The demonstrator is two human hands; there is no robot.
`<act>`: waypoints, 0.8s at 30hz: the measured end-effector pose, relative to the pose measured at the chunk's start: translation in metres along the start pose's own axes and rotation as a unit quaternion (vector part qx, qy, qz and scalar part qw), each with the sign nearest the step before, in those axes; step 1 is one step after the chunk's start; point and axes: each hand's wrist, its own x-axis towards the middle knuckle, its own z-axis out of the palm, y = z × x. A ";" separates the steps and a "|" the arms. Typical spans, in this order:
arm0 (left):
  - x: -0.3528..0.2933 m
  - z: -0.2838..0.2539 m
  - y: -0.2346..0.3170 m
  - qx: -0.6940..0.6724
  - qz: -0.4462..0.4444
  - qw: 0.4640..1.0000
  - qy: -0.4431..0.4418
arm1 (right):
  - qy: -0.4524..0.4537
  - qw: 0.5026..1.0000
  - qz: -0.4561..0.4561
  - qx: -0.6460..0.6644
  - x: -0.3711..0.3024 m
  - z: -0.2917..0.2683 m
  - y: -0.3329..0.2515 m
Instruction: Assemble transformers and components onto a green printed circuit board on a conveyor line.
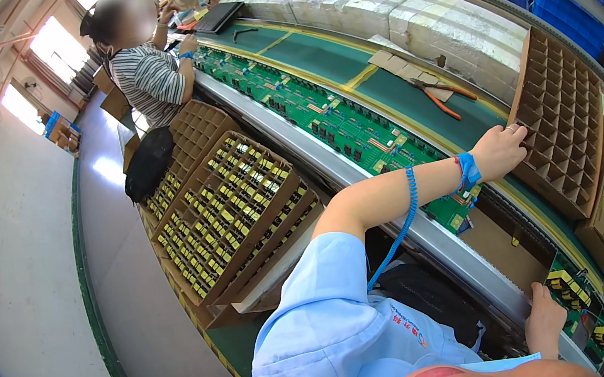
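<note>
Fingers of the left hand point(498, 151) are pushed into a cell of the empty cardboard divider tray point(561, 120), tilted for access. Yellow transformers point(566, 283) are touched by the right hand point(544, 320); its grip cannot be judged.

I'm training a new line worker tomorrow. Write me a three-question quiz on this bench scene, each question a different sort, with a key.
1. True or false: the left hand reaches into the empty cardboard divider box.
2. The pliers on the green belt have handles of which colour? A blue, B orange, C black.
3. Fill in: the coiled blue cord runs from a strap on the left ____.

Key: 1 true; 2 B; 3 wrist.
</note>
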 end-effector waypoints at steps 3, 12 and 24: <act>-0.001 0.001 -0.001 -0.012 0.003 1.000 0.016 | 0.001 1.000 0.010 0.006 -0.004 0.003 0.006; -0.008 -0.035 -0.006 -0.094 -0.018 0.990 0.108 | 0.008 0.998 0.056 0.019 -0.017 0.010 0.021; -0.032 -0.064 0.000 -0.133 -0.020 0.986 0.096 | 0.022 0.991 0.121 0.060 -0.026 0.022 0.041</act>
